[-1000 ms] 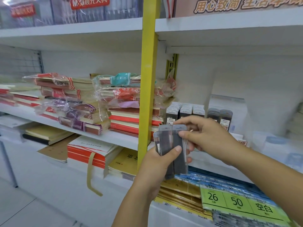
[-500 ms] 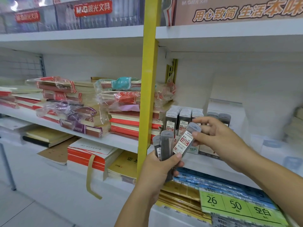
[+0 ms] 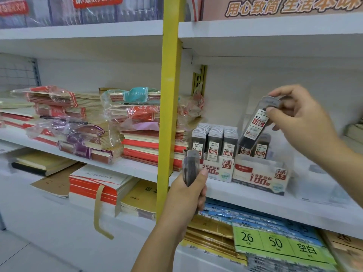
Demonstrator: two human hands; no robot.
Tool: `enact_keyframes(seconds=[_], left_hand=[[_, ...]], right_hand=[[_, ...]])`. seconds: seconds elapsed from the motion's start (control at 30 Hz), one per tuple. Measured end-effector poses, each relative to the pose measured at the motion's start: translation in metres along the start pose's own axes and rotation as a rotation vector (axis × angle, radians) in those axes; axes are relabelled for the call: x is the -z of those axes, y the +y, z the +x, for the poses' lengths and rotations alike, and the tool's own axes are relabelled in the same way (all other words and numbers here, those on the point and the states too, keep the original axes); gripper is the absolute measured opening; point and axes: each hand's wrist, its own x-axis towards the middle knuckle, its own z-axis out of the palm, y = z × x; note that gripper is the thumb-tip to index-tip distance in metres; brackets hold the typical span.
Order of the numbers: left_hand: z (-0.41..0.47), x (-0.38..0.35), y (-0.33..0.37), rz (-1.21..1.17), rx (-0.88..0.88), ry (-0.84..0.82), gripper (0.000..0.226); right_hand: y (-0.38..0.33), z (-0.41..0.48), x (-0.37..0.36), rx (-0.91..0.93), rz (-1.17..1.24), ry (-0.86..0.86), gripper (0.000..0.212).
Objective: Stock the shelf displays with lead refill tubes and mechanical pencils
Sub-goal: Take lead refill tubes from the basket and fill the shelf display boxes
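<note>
Dropping a lead tube (image 3: 255, 124) into a display box on the shelf (image 3: 255, 199)

The left hand (image 3: 188, 195) is gripping spare tubes (image 3: 190, 165) upright by their lower halves, just in front of the 0.5 box (image 3: 218, 170). The right hand (image 3: 300, 118) is pinching the lead tube near its cap and tilting it over the 0.7 box (image 3: 259, 176) just below. The tubes are probably light, stiff and slick-sided, so pinching the flat faces near the cap is likely working best.

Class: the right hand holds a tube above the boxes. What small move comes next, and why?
Probably straighten the tube in the right hand and lower it into the HB 0.7 box. Its label reads 0.7, it hangs tilted just above that box, and only two tubes show at the box's front.
</note>
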Motion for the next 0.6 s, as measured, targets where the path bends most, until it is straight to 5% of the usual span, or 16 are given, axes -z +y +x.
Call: enact_keyframes(seconds=[0.23,0.6], left_hand=[[0.010,-0.025,-0.005,-0.134,0.089,-0.138,0.007],[0.012,-0.043,-0.007,0.006,0.051,-0.173,0.023]], right_hand=[[0.040,0.012,0.024,0.017,-0.512,-0.127,0.028],[0.060,0.013,0.017,0.060,-0.559,-0.168,0.023]])
